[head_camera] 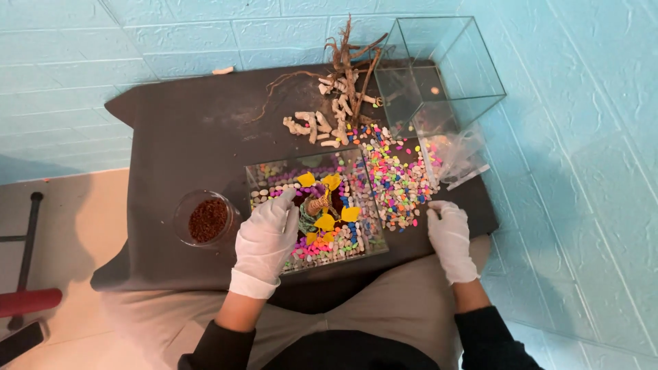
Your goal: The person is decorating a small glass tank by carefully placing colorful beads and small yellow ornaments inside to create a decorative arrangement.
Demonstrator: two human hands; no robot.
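Observation:
A small glass tank (255, 179) stands on a dark cloth, filled with coloured pebbles, yellow pieces and a small brown ornament (318, 203). My left hand (266, 241), in a white glove, reaches into the tank from its near left side, fingertips among the pebbles beside the ornament. My right hand (449, 234), also gloved, rests on the cloth at the near edge of a loose heap of multicoloured pebbles (396, 179) right of the tank, fingers curled down onto the stones. Whether it holds any is hidden.
A clear cup of brown granules (205, 219) sits left of the tank. Behind lie white coral pieces (317, 125), dry roots (348, 56), an empty glass cube (439, 68) and a plastic bag of pebbles (455, 156). Blue brick walls close in at back and right.

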